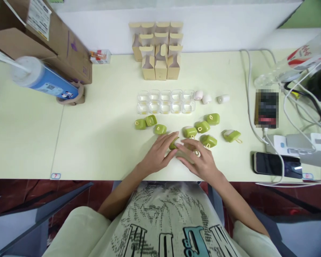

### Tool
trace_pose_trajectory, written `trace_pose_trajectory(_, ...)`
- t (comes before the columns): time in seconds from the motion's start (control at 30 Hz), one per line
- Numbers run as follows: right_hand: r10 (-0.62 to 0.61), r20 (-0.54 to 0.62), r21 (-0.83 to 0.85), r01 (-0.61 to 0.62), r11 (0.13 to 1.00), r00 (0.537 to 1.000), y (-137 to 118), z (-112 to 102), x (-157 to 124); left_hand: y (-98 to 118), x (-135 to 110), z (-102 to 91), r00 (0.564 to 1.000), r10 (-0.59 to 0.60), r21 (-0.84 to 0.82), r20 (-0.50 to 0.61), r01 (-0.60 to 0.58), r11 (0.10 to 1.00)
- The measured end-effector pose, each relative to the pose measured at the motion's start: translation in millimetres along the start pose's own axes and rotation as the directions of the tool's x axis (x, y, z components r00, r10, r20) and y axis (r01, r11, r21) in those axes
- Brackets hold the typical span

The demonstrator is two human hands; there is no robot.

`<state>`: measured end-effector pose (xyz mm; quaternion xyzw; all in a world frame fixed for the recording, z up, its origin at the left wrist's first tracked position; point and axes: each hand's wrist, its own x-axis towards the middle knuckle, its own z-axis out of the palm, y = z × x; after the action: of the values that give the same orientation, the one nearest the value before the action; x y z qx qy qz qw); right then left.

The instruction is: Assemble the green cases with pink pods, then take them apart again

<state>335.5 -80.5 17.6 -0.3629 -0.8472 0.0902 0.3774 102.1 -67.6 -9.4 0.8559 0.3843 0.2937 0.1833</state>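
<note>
Near the table's front edge, my left hand (158,152) pinches a small green case with a pale loop cord style like its neighbours (172,144). My right hand (200,160) closes its fingertips on a white rounded piece (178,141) that sits against that case; how far it is inside is hidden by the fingers. Ahead of my left hand lie several green cases, one a hollow green shell (151,120). Around my right hand are more, among them a green case with a white top (189,132) and another green case (231,135) farther right.
A clear tray with two rows of cups (165,101) lies ahead of the hands, white rounded pieces (207,99) beside it. Behind stand open small cardboard boxes (161,69). At left are a large carton (69,53) and a blue canister (56,85); at right, a phone (278,165) and cables.
</note>
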Motion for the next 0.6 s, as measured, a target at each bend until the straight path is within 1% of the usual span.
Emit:
trace_pose_trajectory(0.07,-0.027,0.024,-0.028,0.028,0.999,0.999,-3.3,8.1,5.7,4.7,-6.7,-6.2,0.998,-0.057,-0.096,0.006,0.057,0.994)
trace_pose_trajectory(0.13,-0.025,0.000,-0.033,0.025,0.999,1.000,-5.9,16.2,13.8,9.3,-9.9,-10.2,0.997,-0.074,-0.108,0.000,0.073,0.991)
trace_pose_trajectory(0.2,-0.045,-0.007,-0.048,0.045,0.998,0.999,-7.3,23.2,22.1,9.7,-11.4,-11.6,0.996,-0.073,-0.081,-0.047,0.069,0.994)
trace_pose_trajectory(0.3,-0.116,0.003,-0.055,0.116,0.992,0.993,-7.1,29.5,30.9,2.2,-15.0,-10.6,0.994,-0.036,0.015,-0.105,0.037,0.999)
trace_pose_trajectory(0.37,-0.134,0.026,-0.029,0.135,0.990,0.991,-5.4,30.5,33.0,-3.9,-18.3,-9.6,0.995,-0.023,0.073,-0.102,0.030,0.997)
trace_pose_trajectory(0.43,-0.146,0.059,-0.031,0.148,0.989,0.988,-2.8,29.6,32.4,-7.7,-20.4,-8.9,0.996,-0.015,0.096,-0.093,0.024,0.995)
trace_pose_trajectory(0.53,-0.169,0.095,-0.046,0.174,0.984,0.981,0.9,26.1,27.8,-8.7,-19.4,-9.6,0.997,0.008,0.062,-0.079,-0.003,0.998)
trace_pose_trajectory(0.6,-0.135,0.109,0.012,0.134,0.991,0.985,3.3,21.4,25.1,-8.7,-17.8,-12.0,0.997,0.021,0.009,-0.067,-0.021,1.000)
